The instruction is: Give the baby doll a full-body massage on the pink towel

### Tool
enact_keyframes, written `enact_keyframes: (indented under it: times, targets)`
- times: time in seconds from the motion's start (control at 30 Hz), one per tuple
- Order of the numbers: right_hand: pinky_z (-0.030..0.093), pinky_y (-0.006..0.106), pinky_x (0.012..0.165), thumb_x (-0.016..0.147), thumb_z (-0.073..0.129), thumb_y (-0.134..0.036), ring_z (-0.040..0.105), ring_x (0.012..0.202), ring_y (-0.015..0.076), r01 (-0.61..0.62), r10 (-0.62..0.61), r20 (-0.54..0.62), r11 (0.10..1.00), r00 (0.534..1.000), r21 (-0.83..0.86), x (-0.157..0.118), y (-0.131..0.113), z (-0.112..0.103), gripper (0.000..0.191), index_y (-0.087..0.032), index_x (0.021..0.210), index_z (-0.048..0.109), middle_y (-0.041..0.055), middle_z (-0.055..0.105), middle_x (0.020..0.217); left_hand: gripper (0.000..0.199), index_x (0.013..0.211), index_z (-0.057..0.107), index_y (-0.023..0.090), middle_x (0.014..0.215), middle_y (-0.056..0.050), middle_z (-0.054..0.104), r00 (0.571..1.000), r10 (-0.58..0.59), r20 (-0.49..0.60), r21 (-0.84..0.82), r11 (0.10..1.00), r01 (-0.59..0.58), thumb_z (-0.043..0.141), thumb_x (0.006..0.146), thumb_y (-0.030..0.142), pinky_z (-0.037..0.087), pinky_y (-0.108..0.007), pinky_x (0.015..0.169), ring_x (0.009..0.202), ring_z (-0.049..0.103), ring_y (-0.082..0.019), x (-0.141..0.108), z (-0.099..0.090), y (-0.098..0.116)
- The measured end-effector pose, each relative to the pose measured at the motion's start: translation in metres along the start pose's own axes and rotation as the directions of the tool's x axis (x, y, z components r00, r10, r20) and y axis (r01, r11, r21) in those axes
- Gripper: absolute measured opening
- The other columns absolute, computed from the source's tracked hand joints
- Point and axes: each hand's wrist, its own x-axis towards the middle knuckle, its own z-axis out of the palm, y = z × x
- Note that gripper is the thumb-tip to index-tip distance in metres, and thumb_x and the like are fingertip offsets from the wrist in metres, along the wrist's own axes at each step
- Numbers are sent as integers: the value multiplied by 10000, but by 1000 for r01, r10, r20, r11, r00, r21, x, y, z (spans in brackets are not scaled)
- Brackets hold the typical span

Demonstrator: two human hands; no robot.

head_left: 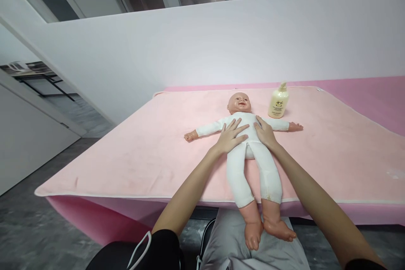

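A baby doll (249, 152) with a white cloth body lies face up, its arms stretched out to both sides and its feet hanging past the table's near edge. Flat on the left side of its torso rests my left hand (230, 136), fingers spread. My right hand (265, 133) lies along the right side of the torso, fingers extended and partly hidden from view. Neither hand grips anything. Beyond the doll's right-hand arm stands a pale yellow pump bottle (278, 102), upright.
Under the doll, a pink blanket (142, 152) covers much of the table, over a darker pink cloth (379, 101). A white wall (221, 46) with a window above it rises behind the table. Grey floor (25, 223) shows at the left.
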Motion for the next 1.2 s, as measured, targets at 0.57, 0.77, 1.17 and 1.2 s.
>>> enact_keyframes:
  times: [0.57, 0.77, 1.17, 1.2]
  targets:
    - [325, 404, 1114, 851, 423, -370, 470, 1261, 209, 373, -379, 166, 925, 910, 69, -25, -37, -6, 466, -237, 1281, 543, 26, 544, 1312, 688, 1428, 287, 160, 1313, -74, 552, 846, -301, -441, -564, 826, 0, 304, 752, 35, 324, -344, 1113, 1249, 481, -126, 16, 23, -54]
    - [47, 583, 1140, 903, 358, -328, 418, 1303, 235, 471, -384, 462, 878, 799, -86, -29, -45, -7, 383, -269, 1167, 629, 17, 574, 1273, 630, 1400, 330, 96, 1271, -122, 577, 826, -309, -472, -555, 832, -6, 311, 773, 39, 365, -331, 1086, 1213, 516, -144, 14, 22, -48]
    - [65, 572, 1133, 930, 297, -459, 110, 1429, 235, 239, -54, 387, 861, 921, -449, -14, -38, -4, 561, -237, 1445, 289, 27, 148, 1536, 471, 1303, 494, 96, 1374, -109, 489, 869, -261, -421, -367, 925, 101, 358, 855, 139, 281, -363, 1127, 1288, 437, -182, 16, 15, -25]
    - [63, 570, 1134, 928, 297, -460, 107, 1430, 234, 217, -43, 372, 871, 927, -441, -13, -36, -4, 567, -233, 1448, 284, 27, 145, 1536, 479, 1327, 470, 101, 1403, -113, 454, 888, -251, -385, -338, 934, 117, 376, 862, 166, 245, -385, 1141, 1317, 400, -196, 15, 13, -21]
